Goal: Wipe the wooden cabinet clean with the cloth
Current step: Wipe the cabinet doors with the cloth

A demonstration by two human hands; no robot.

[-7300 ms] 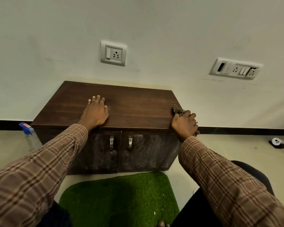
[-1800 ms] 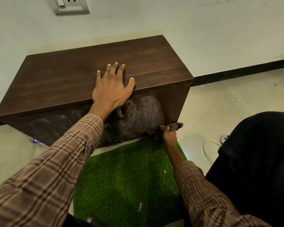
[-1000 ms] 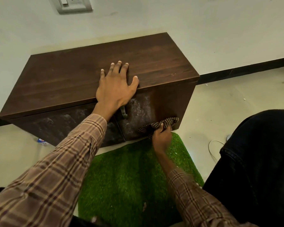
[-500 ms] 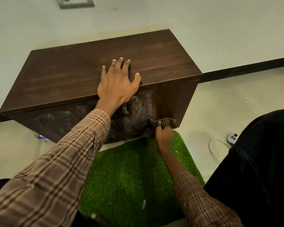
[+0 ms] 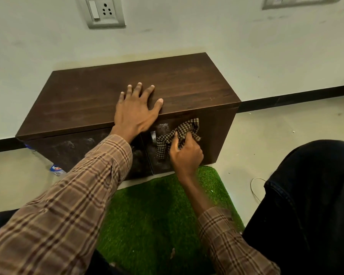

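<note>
Fingers of your right hand clutch the checked cloth against the wooden cabinet door, centre frame. Your left hand lies flat, fingers spread wide, on top.

A dark brown wooden cabinet with a faint wood grain stands against a pale off-white wall. Its front doors are the same dark brown, smeared with whitish-grey patches. The cloth has a small brown-and-cream checked pattern. Both sleeves are tan plaid crossed with dark brown and cream lines. A bright green grass-like mat lies on the pale beige floor. A black skirting strip runs along the base of the wall. The socket plate is light grey-white. The trousers are black.
</note>
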